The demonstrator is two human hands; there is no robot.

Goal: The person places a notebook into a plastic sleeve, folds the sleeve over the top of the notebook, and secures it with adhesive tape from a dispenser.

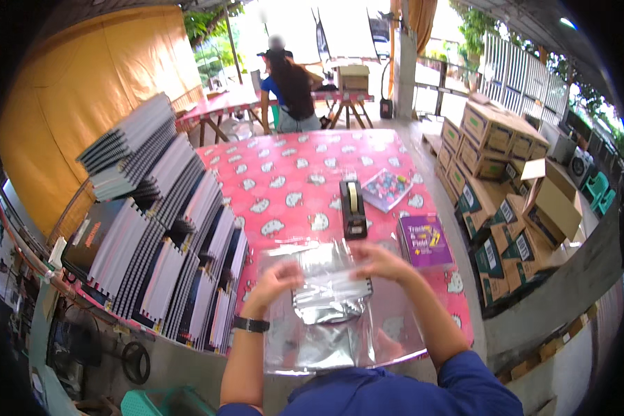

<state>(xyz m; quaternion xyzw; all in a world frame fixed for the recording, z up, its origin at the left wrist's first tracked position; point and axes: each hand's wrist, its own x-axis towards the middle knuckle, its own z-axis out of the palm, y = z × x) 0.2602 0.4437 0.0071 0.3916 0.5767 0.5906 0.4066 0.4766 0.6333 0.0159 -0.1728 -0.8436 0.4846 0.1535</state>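
My left hand (pixel 279 277) grips the left edge of a clear plastic sleeve (pixel 329 288), fingers curled over it. My right hand (pixel 378 262) pinches the same sleeve at its upper right corner, thumb and fingers closed on the film. The sleeve lies between the two hands, raised slightly above a stack of clear plastic sheets (pixel 326 347) that rests flat at the near edge of the table (pixel 291 173). A black watch (pixel 250 324) sits on my left wrist.

Just beyond the right hand, a black tape dispenser (pixel 353 208) stands upright on the pink patterned tablecloth. To its right lies a purple book (pixel 426 240), and farther back a small clear packet of coloured pieces (pixel 387 188). To the left of the left hand, fanned stacks of spiral notebooks (pixel 159 229) cover the table's left side.

Well apart on the right, cardboard boxes (pixel 499 166) are piled on the floor. At the far end, a person (pixel 291 90) sits with their back to me at another table.
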